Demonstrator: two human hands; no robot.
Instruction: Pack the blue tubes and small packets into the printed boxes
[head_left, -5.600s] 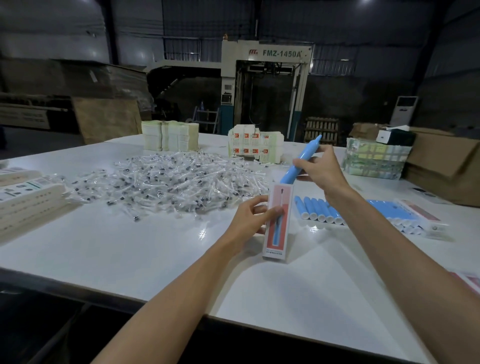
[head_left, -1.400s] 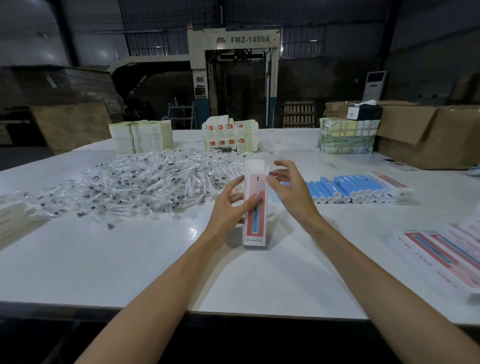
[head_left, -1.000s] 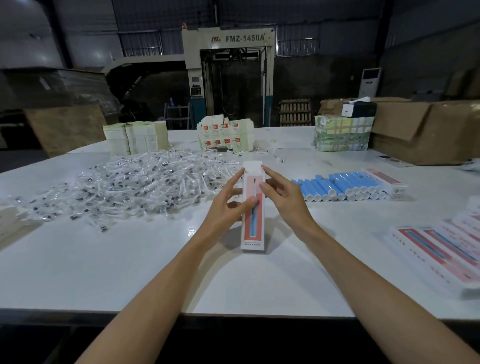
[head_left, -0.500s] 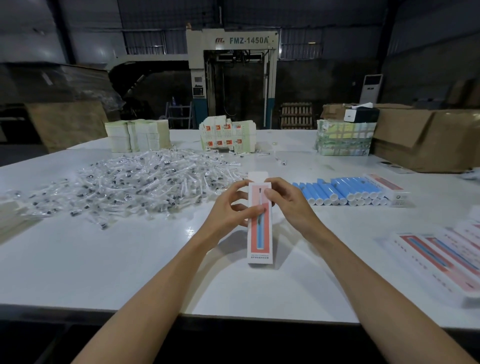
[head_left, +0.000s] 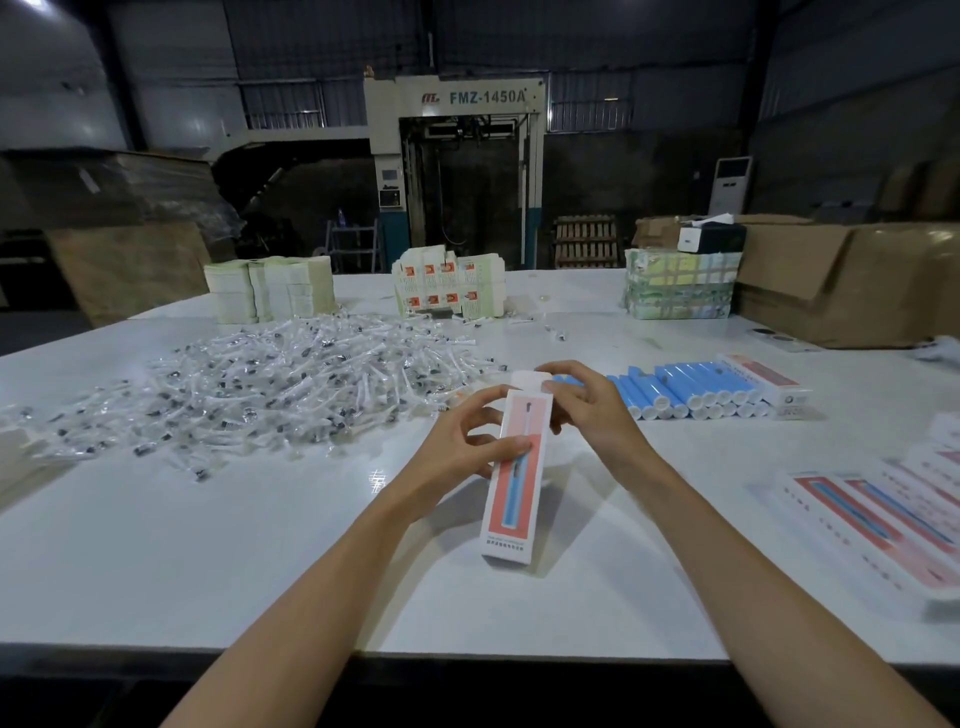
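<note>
A long printed box (head_left: 511, 499), red and white with a blue tube pictured on it, is held above the white table (head_left: 208, 545), its top flap open. My left hand (head_left: 462, 447) grips its left side, thumb across the front. My right hand (head_left: 582, 410) has curled fingers at the box's top right, by the flap. A row of blue tubes (head_left: 685, 387) lies to the right. A wide heap of small clear packets (head_left: 270, 384) covers the left middle of the table.
Finished printed boxes (head_left: 893, 525) lie at the right edge. Another printed box (head_left: 769, 382) sits beside the tubes. Stacks of flat cartons (head_left: 449, 288), pale stacks (head_left: 270, 291), a wrapped bundle (head_left: 680, 288) and brown cardboard boxes (head_left: 852, 280) line the far side.
The blue tube that my right hand held has gone into the box. Both hands have since drawn the box slightly nearer, and my right fingers have moved up to the top flap.
</note>
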